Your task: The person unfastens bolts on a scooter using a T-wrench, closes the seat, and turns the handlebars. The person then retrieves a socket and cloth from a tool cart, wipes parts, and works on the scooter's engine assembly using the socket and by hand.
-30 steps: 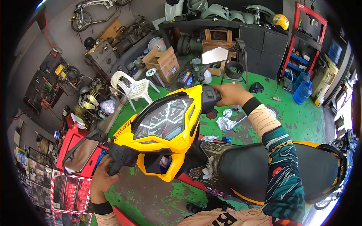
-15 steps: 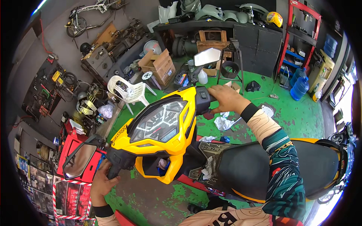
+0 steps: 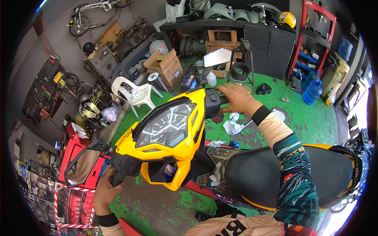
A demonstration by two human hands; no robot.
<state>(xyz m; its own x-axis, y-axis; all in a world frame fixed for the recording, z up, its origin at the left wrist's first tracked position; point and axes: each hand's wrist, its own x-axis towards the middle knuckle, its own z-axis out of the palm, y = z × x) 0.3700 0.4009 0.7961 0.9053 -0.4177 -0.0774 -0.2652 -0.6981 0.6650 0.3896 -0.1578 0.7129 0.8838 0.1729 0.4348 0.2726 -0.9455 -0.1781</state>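
Locate the scooter directly in front of you. Its long axis runs across your view, with the yellow handlebar cover toward the left and the seat toward the right.

Hand positions:
- Your left hand is curled around the left grip, at the lower left of the view. The thumb lies on the near side; part of the fingers is hidden.
- Your right hand is closed over the right grip, at the upper right. The palm rests on top; the far side of the hold is concealed.

Controlling relation: the handlebar axis runs diagonally from lower left to upper right, at a slant to the seat line. Each hand sits at its own end of that axis, and the instrument panel lies between them. The left grip is nearer your body; the right grip is on the far side of the scooter, so your right arm extends over the seat.

Adjacent parts: the left mirror stands just beside your left hand; the right mirror stands beyond your right hand, apart from it.
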